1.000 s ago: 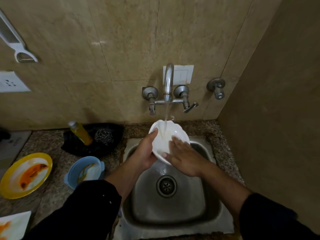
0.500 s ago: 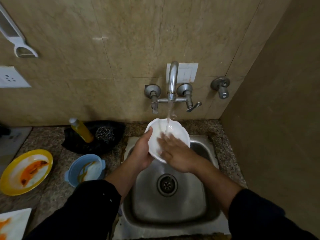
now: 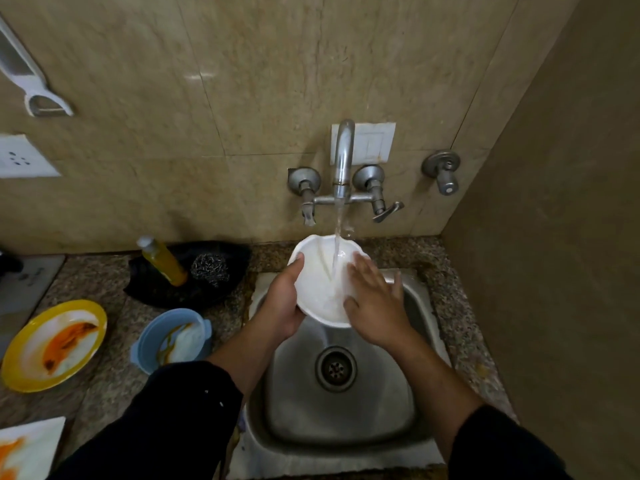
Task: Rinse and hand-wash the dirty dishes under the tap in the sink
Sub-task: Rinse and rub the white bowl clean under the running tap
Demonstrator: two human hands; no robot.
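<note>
A white bowl (image 3: 318, 282) is tilted over the steel sink (image 3: 346, 403), under the stream from the tap (image 3: 343, 157). My left hand (image 3: 282, 303) grips its left rim, thumb lying on the inside. My right hand (image 3: 375, 303) lies flat against the bowl's right inner side, fingers straight and spread. Water runs down through the bowl into the basin.
On the granite counter at left stand a dirty yellow plate (image 3: 52, 344), a blue bowl (image 3: 173, 339) with food stains, and a stained white plate (image 3: 27, 448) at the bottom corner. A yellow soap bottle (image 3: 162, 261) and steel scrubber (image 3: 209, 268) rest on a black tray. A wall rises close on the right.
My right hand has slid across the bowl's inside from its middle towards the right rim. The bowl stays under the running water in my left hand.
</note>
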